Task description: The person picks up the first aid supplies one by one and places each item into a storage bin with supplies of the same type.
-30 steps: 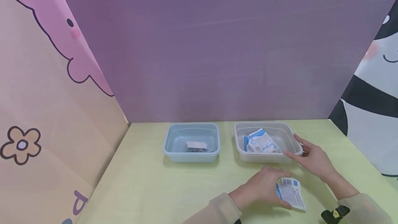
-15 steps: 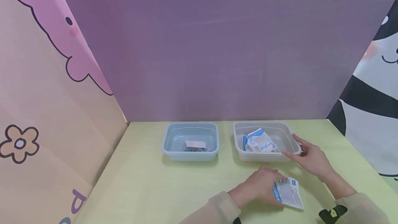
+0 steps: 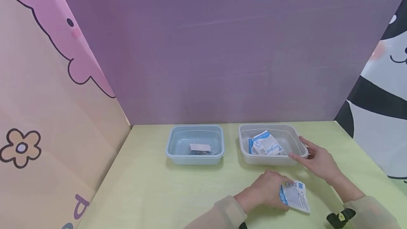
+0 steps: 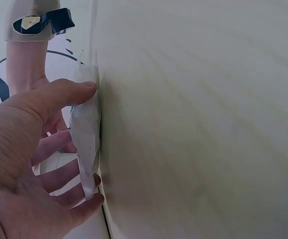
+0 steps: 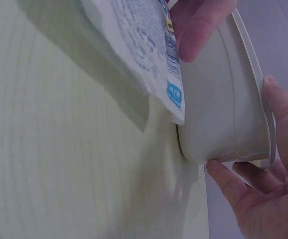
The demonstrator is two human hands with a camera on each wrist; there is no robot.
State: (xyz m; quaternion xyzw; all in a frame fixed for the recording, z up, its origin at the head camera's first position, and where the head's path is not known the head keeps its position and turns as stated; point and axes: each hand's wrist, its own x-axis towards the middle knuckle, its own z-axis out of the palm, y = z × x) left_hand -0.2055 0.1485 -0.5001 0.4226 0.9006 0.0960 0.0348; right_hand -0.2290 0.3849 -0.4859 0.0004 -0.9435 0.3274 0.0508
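My left hand (image 3: pixel 268 191) grips a flat white-and-blue packet (image 3: pixel 296 198) by its left edge, low over the table. In the left wrist view, thumb and fingers lie across opposite edges of the packet (image 4: pixel 86 132), which stands edge-on. A barcode and small print cover its face. My right hand (image 3: pixel 322 164) holds the right front corner of a light grey plastic box (image 3: pixel 270 160), its thumb at the front rim. The right wrist view shows fingers around the end of the box (image 5: pixel 221 114). Inside that box lie white-and-blue packets (image 3: pixel 268 144) printed with "Surgica…", the rest of the word hidden.
A light blue plastic box (image 3: pixel 194 160) stands left of the grey one, holding a small item with a white label (image 3: pixel 200 147). Behind both boxes rises a purple panel (image 3: pixel 222 52). Printed side panels flank the pale yellow-green table (image 3: pixel 152 193).
My left thumb and fingers have drawn in onto the packet's edge, and the packet has turned slightly. My right hand keeps its hold on the grey box.
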